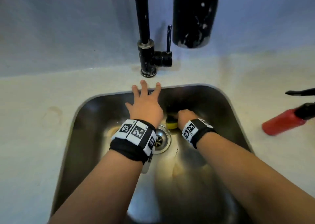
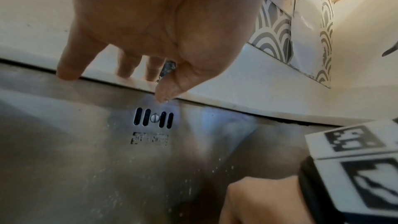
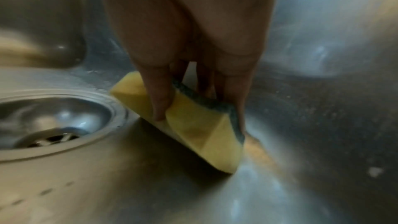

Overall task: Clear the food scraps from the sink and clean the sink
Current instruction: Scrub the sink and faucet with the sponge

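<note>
Pale, stained kitchen countertop (image 1: pixel 34 121) surrounds a rounded stainless steel sink basin (image 1: pixel 88 121), w/ a black tap (image 1: pixel 144 53) standing just behind the rim and a black cylinder (image 1: pixel 194 16) beside it. Left hand (image 1: pixel 144 108) is flat and spread, fingertips (image 2: pixel 66 72) resting on the back edge of the basin where steel meets counter, right above the slotted overflow vent (image 2: pixel 153 120); it has hold of nothing. Right hand (image 1: pixel 185 115) is down on the basin floor, fingers (image 3: pixel 159 98) and thumb curled round a yellow sponge w/ dark green scouring layer (image 3: pixel 193 125), squeezing it so it bends, its lower yellow edge pressed against the steel. Sponge sits just beside the round metal drain strainer (image 1: pixel 160 138), on its right, approx. at the far side of the basin floor. Red bottle w/ black cap (image 1: pixel 286 120) lies on its side on the counter right of the sink, well apart from both hands. Small pale specks dot the steel near the sponge; can't tell if scraps or droplets.
</note>
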`<state>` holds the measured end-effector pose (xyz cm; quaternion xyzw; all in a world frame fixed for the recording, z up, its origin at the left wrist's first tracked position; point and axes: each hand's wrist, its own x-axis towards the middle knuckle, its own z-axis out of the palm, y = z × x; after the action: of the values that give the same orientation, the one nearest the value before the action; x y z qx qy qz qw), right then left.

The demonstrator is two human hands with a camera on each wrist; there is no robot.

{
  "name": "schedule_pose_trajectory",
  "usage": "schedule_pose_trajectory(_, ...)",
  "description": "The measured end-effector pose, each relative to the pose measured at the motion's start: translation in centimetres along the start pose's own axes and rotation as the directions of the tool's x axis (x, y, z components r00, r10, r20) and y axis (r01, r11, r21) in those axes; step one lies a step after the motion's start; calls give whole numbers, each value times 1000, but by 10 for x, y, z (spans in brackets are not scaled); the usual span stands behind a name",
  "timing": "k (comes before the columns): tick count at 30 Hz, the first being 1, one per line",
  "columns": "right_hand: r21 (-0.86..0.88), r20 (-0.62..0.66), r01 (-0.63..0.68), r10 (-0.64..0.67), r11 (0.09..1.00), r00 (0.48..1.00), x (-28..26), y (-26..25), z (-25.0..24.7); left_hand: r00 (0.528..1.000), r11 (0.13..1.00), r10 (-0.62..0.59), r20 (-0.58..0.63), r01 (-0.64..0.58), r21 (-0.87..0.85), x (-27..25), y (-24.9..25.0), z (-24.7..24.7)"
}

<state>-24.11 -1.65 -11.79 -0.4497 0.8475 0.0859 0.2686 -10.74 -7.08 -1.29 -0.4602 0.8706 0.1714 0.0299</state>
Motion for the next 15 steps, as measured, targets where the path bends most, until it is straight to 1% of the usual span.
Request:
schedule_pose_trajectory(2, -32, 25, 28, -27, 999, 999, -12, -8, 16, 1000, 999, -17, -6, 17, -33, 0, 1, 1)
schedule_pose_trajectory(5, -93, 139, 87, -74, 992, 987, -44, -20, 42, 999, 998, -30, -11, 30, -52, 0, 1, 3)
schedule_pose_trajectory(8, -74, 237, 158, -137, 985, 962, -81, -24, 67, 999, 998, -36, 20, 37, -56, -2, 3, -1)
schedule_pose_trajectory(11, -75, 339, 214, -177, 974, 924, -116, -26, 84, 998, 998, -37, 44, 39, -46, -3, 4, -5)
schedule_pose_trajectory(15, -126, 468, 268, -181, 955, 865, -147, -26, 96, 997, 997, -43, 57, 47, -56, -5, 4, -8)
